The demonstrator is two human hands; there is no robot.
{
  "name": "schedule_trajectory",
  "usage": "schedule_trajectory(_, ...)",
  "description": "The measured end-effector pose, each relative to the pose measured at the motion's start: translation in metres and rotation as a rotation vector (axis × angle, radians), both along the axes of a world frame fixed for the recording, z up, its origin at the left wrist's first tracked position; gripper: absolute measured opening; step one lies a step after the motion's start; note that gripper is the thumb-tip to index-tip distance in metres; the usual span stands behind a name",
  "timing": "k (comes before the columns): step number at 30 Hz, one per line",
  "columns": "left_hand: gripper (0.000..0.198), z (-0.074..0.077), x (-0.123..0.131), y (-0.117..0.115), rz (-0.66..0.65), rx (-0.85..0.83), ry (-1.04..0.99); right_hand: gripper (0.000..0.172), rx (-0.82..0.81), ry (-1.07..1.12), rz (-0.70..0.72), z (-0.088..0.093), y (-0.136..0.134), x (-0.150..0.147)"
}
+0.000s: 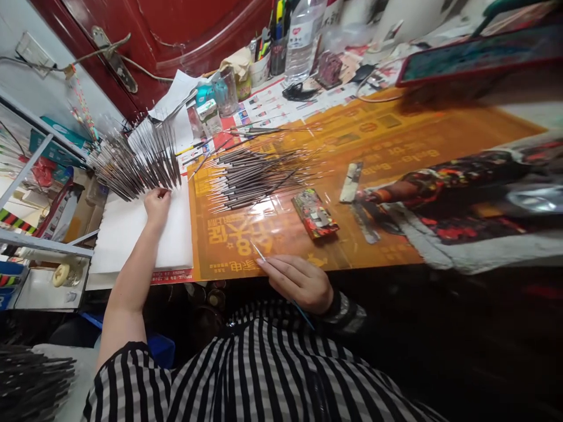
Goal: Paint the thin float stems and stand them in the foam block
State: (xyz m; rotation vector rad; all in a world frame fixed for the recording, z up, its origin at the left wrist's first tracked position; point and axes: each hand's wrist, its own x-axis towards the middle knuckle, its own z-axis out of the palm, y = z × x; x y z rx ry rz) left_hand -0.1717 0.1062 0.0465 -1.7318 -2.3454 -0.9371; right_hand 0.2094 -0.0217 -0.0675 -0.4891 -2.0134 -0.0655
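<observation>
On the white foam block [171, 234], my left hand [158, 202] has its fingers pinched together at the front edge of a dense cluster of thin dark sticks [152, 152] standing upright. What it holds there, if anything, is hidden. My right hand [303, 284] grips a thin paintbrush [260, 253] near the table's front edge, its pale tip pointing up and left. Between the hands and farther back lies a pile of similar dark sticks [246, 179] with pale pointed ends. A paint-smeared block [315, 214] rests right of that pile.
An orange plastic sheet [369, 138] covers the table. Paint-stained cloth [475, 223] and a narrow pale strip [352, 181] lie on the right. At the back stand a water bottle [303, 41], a drinking glass [226, 91] and pen holders. A red-edged screen [479, 61] stands back right.
</observation>
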Motion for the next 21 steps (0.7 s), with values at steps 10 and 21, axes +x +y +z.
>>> schedule_trajectory(10, 0.021, 0.029, 0.005, -0.002, 0.046, -0.134, 0.165, 0.053, -0.052, 0.087, 0.016, 0.010, 0.005, -0.003)
schedule_trajectory(21, 0.017, -0.003, 0.147, -0.068, -0.422, -0.240, 0.381, 0.057, -0.120, 0.239, 0.085, 0.017, 0.006, -0.002)
